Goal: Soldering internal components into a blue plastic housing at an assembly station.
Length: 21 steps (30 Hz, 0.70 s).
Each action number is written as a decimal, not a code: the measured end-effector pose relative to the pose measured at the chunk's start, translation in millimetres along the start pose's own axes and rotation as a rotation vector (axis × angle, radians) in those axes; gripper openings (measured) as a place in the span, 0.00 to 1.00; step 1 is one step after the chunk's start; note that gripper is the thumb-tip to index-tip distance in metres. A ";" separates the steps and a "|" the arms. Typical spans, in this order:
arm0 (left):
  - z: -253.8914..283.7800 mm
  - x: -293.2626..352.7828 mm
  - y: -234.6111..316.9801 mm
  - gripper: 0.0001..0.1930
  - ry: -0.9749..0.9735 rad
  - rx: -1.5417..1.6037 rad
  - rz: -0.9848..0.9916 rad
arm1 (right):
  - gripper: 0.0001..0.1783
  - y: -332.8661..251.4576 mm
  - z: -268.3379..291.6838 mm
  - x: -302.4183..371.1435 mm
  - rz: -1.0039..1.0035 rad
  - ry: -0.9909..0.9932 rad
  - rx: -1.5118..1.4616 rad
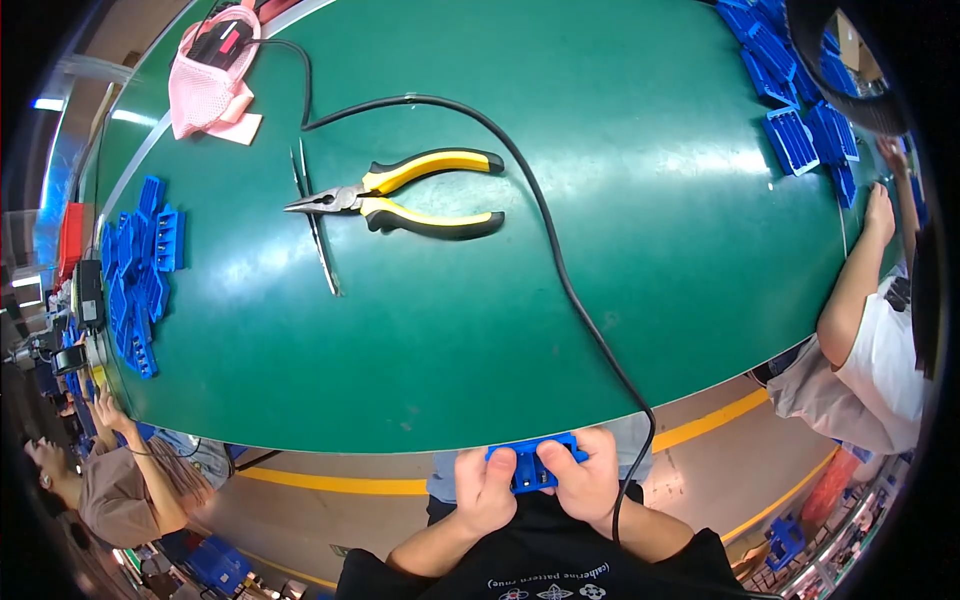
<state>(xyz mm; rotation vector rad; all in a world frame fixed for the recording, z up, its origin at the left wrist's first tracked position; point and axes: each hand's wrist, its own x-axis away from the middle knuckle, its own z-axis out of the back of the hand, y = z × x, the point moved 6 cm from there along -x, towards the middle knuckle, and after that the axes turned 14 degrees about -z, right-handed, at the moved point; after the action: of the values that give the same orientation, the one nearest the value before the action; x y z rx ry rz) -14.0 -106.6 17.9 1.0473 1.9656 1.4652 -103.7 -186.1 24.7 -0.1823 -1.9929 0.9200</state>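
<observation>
The blue plastic case point(527, 476) is between the left hand point(485, 490) and the right hand point(585, 478), at the near edge of the worktop point(420, 340). Both hands are closed on it, one gripping each end, with the thumbs pressed on its open face. Whether the case touches the edge cannot be told.

The black cable point(557, 257) runs down on the right to the right wrist; its far end reaches a dark device point(222, 43) in a pink mesh bag point(203, 92) at the far left. Well beyond the hands, yellow-and-black pliers point(345, 199) lie across metal tweezers point(319, 250). More blue cases lie in a left group point(125, 255) and a far-right pile point(790, 140).
</observation>
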 end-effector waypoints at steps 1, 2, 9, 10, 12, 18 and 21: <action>-2.3 -0.7 2.5 0.23 0.005 -0.003 -0.001 | 0.13 1.6 -1.3 1.2 -0.091 0.025 -0.077; -2.8 -0.8 4.9 0.22 0.042 0.041 0.049 | 0.13 -2.7 -6.2 3.6 -0.095 0.016 -0.078; -8.8 3.3 7.2 0.20 0.146 0.344 0.271 | 0.12 -9.0 -12.2 10.2 -0.224 0.083 -0.132; -8.5 1.1 8.6 0.20 0.139 0.342 0.252 | 0.13 -7.4 -12.9 8.8 -0.206 0.076 -0.136; -3.6 4.1 5.5 0.21 0.134 0.248 0.273 | 0.14 -4.5 -13.7 8.1 -0.191 0.072 -0.115; 16.6 -17.4 29.7 0.11 -0.205 -0.506 -0.182 | 0.07 -12.6 -6.8 0.5 0.149 0.030 0.280; 28.6 1.2 44.0 0.16 -0.226 -0.468 -0.104 | 0.28 3.8 12.9 8.7 0.222 -0.043 0.107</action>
<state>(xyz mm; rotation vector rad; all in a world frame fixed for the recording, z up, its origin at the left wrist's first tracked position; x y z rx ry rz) 19.6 -82.9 50.5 0.8431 1.4053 1.5678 -119.7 -186.4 24.0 -0.3310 -1.9838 1.1775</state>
